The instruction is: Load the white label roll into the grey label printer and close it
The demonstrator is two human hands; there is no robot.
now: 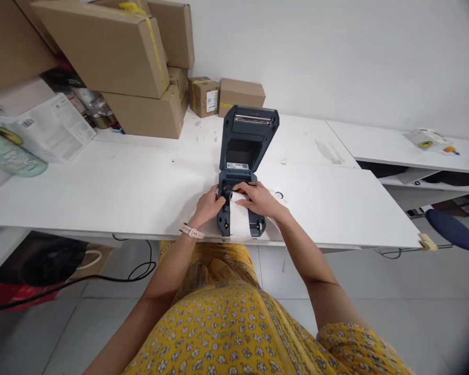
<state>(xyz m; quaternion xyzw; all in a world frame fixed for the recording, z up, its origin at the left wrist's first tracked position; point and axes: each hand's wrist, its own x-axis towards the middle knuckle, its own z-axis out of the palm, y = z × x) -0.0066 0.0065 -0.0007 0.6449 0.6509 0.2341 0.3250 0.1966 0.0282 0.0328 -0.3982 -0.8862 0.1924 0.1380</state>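
Observation:
A dark label printer (222, 221) stands near the table's front edge with its lid (250, 136) raised and tilted back. In its bay sits a small white paper roll (234, 197), from which a strip of paper (240, 219) runs forward over the front edge. My right hand (258, 199) is closed round the roll from the right, fingers on top and thumb lower down. At the printer's left wall, my left hand (210, 205) grips the side, its thumb reaching inside near the roll's end. The left fingertips are partly hidden.
Cardboard boxes (140, 112) are stacked at the back left, with two smaller boxes (241, 96) beside them. A green bottle (15, 153) lies at far left. A white tape-like ring (279, 195) rests right of the printer. Black cables (101, 280) hang below the white table (336, 208).

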